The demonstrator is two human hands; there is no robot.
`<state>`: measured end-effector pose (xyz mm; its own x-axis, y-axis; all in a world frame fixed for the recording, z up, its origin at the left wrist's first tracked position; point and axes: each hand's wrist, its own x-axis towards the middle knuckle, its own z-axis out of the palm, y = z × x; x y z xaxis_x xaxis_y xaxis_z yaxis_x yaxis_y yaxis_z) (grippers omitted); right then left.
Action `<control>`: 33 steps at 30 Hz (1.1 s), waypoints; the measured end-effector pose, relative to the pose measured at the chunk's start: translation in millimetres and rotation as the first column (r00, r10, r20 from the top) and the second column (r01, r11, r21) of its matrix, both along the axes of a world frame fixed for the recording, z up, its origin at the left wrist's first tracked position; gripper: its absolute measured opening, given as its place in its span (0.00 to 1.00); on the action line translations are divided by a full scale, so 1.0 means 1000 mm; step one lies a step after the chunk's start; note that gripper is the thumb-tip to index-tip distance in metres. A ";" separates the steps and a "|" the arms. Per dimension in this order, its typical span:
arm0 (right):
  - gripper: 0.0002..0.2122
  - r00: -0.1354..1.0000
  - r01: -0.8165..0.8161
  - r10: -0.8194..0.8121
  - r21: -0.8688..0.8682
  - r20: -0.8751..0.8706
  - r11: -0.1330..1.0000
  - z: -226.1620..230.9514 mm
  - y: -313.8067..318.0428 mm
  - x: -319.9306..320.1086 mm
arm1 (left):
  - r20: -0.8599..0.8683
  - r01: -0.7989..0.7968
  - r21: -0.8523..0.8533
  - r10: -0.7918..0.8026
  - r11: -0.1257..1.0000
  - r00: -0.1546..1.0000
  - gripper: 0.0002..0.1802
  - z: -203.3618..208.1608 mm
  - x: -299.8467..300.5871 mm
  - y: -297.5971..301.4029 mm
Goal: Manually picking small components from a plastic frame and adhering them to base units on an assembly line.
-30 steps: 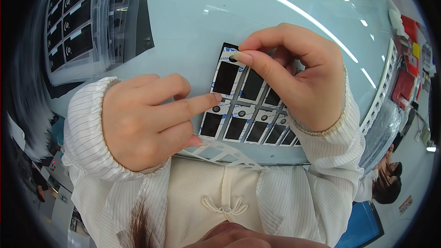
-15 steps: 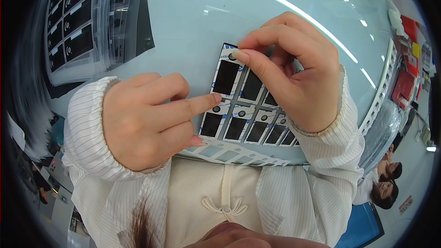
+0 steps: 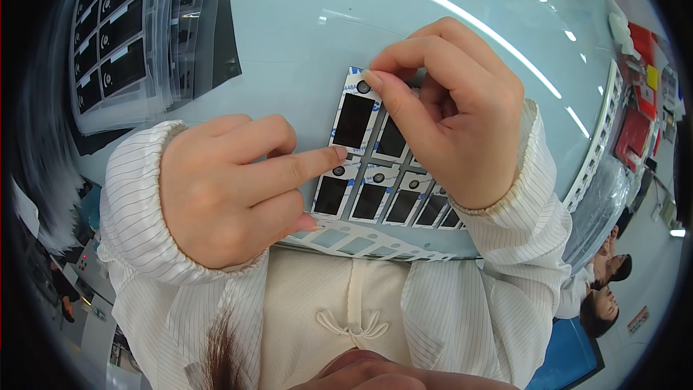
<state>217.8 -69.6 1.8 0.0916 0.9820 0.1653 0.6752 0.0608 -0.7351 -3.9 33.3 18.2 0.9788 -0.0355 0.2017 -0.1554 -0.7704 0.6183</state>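
Note:
My left hand [image 3: 238,180] reaches in from the left with one finger stretched out, its tip pressing on the sheet between two rows of rectangular pieces. Its other fingers are partly bent and hold nothing I can see. My right hand [image 3: 462,101] is closed in a thumb-and-finger pinch at the top right corner of the upper left piece [image 3: 354,121]. Whatever thin thing is in the pinch is hidden. Each piece has a black window, a small dark ring and a white border with blue print. My right hand covers several pieces of the upper row.
A white cut-out strip [image 3: 346,240] lies along the near table edge. At the far left are stacked clear sheets [image 3: 112,50] of black pieces. A long perforated white strip [image 3: 595,137] and clear plastic wrap [image 3: 595,206] lie at the right. Other people sit beyond, at lower right.
My right hand has shifted slightly left, and the ring on the upper left piece now shows more fully. My left hand stays put. A person in the background has turned their head.

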 end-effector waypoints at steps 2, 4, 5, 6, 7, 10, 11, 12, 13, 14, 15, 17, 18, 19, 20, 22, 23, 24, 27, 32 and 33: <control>0.10 0.999 0.002 -0.002 -0.009 0.045 1.000 0.005 -0.003 -0.003 | -0.013 0.000 -0.003 0.000 1.000 1.000 0.16 0.004 0.000 -0.001; 0.15 0.996 0.088 -0.088 -0.053 -0.005 0.995 0.000 -0.002 -0.003 | -0.011 0.004 -0.029 -0.004 1.000 1.000 0.16 -0.003 0.001 0.001; 0.15 0.996 0.091 -0.091 -0.060 -0.003 0.994 -0.002 -0.002 -0.002 | -0.009 0.005 -0.047 -0.005 0.999 1.000 0.16 -0.007 0.002 0.003; 0.17 0.995 0.101 -0.101 -0.053 0.008 0.993 -0.001 -0.003 -0.001 | -0.011 0.000 -0.041 -0.001 0.999 1.000 0.16 -0.005 0.001 0.001; 0.18 0.994 0.111 -0.110 -0.047 0.020 0.993 0.000 -0.004 -0.001 | -0.018 0.001 -0.032 -0.001 0.999 1.000 0.16 -0.003 0.000 0.000; 0.17 0.998 0.057 -0.055 -0.067 0.024 0.996 0.005 -0.007 0.001 | -0.032 0.007 -0.034 -0.008 0.999 0.999 0.16 0.000 -0.001 -0.001; 0.17 0.998 0.059 -0.058 -0.067 0.025 0.996 0.006 -0.007 0.002 | -0.042 0.009 -0.044 -0.011 0.999 0.999 0.16 0.000 -0.001 -0.002; 0.17 0.997 0.044 -0.041 -0.055 0.062 0.998 0.007 -0.006 0.003 | -0.041 0.010 -0.041 -0.012 0.999 0.999 0.16 0.002 -0.001 -0.001; 0.16 0.995 0.028 -0.024 -0.043 0.098 0.999 0.009 -0.006 0.004 | -0.055 0.012 -0.043 -0.014 0.999 0.998 0.16 0.003 -0.001 0.000; 0.16 0.995 0.029 -0.025 -0.041 0.099 0.999 0.010 -0.006 0.005 | -0.069 0.014 -0.044 -0.017 0.999 0.998 0.16 0.004 -0.002 0.000; 0.16 0.994 0.030 -0.025 -0.052 0.103 0.998 0.011 -0.006 0.007 | -0.064 0.021 -0.040 -0.023 0.999 0.998 0.16 0.002 -0.001 0.002; 0.15 0.993 0.041 -0.034 -0.058 0.114 0.998 0.012 -0.008 0.012 | -0.037 0.050 -0.057 -0.052 0.997 0.998 0.16 -0.002 0.001 0.004; 0.15 0.993 0.055 -0.053 -0.012 0.105 0.998 0.010 -0.009 0.014 | -0.034 0.054 -0.051 -0.055 0.997 0.998 0.16 -0.002 0.001 0.005; 0.15 0.993 0.070 -0.073 0.034 0.097 0.997 0.011 -0.011 0.017 | -0.028 0.055 -0.058 -0.057 0.997 0.998 0.16 -0.002 0.002 0.005; 0.15 0.991 0.077 -0.081 0.041 0.103 0.996 0.016 -0.015 0.020 | -0.021 0.059 -0.064 -0.060 0.996 0.998 0.15 -0.002 0.003 0.006; 0.14 0.995 0.093 -0.094 -0.015 -0.034 0.996 0.030 -0.020 0.025 | 0.016 0.075 -0.080 -0.074 0.994 0.997 0.15 -0.002 0.003 0.008; 0.14 0.995 0.098 -0.098 -0.006 -0.028 0.995 0.037 -0.026 0.026 | 0.051 0.092 -0.103 -0.087 0.990 0.995 0.15 -0.002 0.004 0.008; 0.15 0.978 0.002 -0.036 -0.163 -0.207 0.987 0.047 -0.035 0.026 | 0.060 0.101 -0.092 -0.095 0.991 0.994 0.15 0.000 0.006 0.008; 0.21 0.913 -0.342 0.198 -0.401 -0.357 0.850 0.065 -0.064 0.030 | 0.141 0.138 -0.129 -0.120 0.982 0.983 0.15 0.006 0.013 0.005; 0.11 0.946 -0.286 0.211 -0.324 -0.246 0.902 0.050 -0.118 0.013 | 0.145 0.187 -0.114 -0.170 0.976 0.975 0.14 0.005 0.024 -0.003; 0.11 0.951 -0.270 0.200 -0.320 -0.234 0.908 0.049 -0.124 0.014 | 0.154 0.201 -0.104 -0.184 0.974 0.971 0.14 0.008 0.029 -0.007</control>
<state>231.4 -193.8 50.8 -0.1534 0.9709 -0.1839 0.5172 -0.0797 -0.8521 24.9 26.5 26.0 0.9166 -0.1878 0.3531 -0.3869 -0.6401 0.6637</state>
